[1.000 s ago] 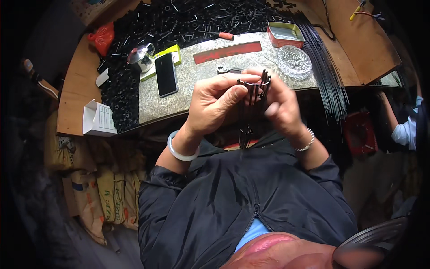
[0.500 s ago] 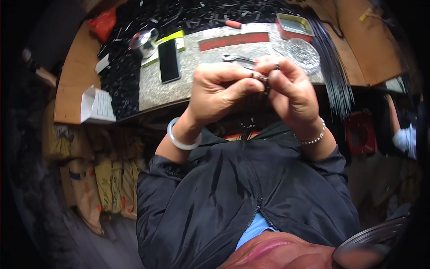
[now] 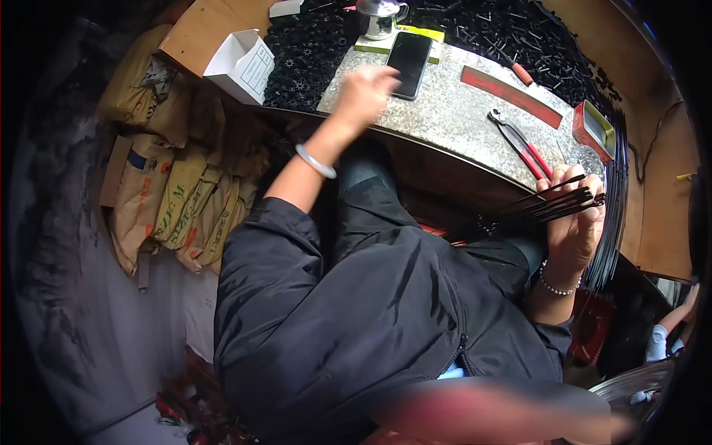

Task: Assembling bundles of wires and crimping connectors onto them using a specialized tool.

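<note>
My left hand (image 3: 365,96) is over the stone slab's front left part, beside a black phone (image 3: 409,64). Motion smears its fingers, so what they hold, if anything, does not show. At the slab's right end my right hand (image 3: 572,226) is closed round a bundle of thin black rods (image 3: 545,205), which points left over my lap. Red-handled pincers (image 3: 525,147) lie on the stone slab (image 3: 452,111), their handle ends close to my right fingertips. Behind them rests a flat red bar (image 3: 512,96).
Small black parts (image 3: 315,55) cover the table behind the slab. A metal cup (image 3: 380,18), a white box (image 3: 241,67), a red tin (image 3: 593,130) and a red-handled tool (image 3: 522,73) stand or lie about. Long black rods (image 3: 617,193) hang off the right side; sacks (image 3: 174,215) stand at left.
My hands were together over the slab, pinching a small dark piece. They have parted: left toward the phone, right to the rods at the right. The view has swung too.
</note>
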Motion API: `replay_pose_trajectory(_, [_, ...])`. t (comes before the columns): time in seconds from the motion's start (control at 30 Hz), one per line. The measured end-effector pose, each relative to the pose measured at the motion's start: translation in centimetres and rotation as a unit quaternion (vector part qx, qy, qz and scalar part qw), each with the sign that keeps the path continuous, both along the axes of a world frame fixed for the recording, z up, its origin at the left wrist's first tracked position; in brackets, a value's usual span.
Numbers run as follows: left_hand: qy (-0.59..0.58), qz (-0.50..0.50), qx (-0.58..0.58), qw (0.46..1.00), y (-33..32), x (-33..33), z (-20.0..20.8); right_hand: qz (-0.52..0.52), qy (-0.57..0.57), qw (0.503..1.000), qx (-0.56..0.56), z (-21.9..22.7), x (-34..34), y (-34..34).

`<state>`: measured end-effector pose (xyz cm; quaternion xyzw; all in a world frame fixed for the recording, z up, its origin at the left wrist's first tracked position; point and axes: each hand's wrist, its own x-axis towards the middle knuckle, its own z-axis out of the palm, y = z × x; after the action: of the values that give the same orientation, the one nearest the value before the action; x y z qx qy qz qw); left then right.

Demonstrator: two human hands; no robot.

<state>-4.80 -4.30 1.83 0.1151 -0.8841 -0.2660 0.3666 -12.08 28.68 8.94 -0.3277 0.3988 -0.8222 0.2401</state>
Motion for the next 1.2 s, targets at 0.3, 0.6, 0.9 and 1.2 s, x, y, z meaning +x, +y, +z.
replay_pose_trajectory(0.3, [-0.092, 0.178, -0.195, 0.960, -15.0, -5.3, -4.3, -0.079, 0.038, 0.996, -0.007, -0.6, -0.5, -0.8])
replay_pose_trajectory(0.6, [-0.146, 0.186, -0.303, 0.923, -13.8, -3.8, -4.1, -0.151, 0.059, 0.986, 0.031, -1.2, 0.3, -1.2])
replay_pose_trajectory(0.9, [-0.073, 0.205, -0.127, 0.968, -12.1, -2.9, -2.9, -0.156, 0.050, 0.985, 0.043, -2.1, -0.9, -1.3])
replay_pose_trajectory(1.2, [0.100, -0.154, 0.399, 0.898, -3.9, -3.6, 3.2, -0.125, 0.036, 0.991, 0.002, -3.1, -0.8, -1.6])
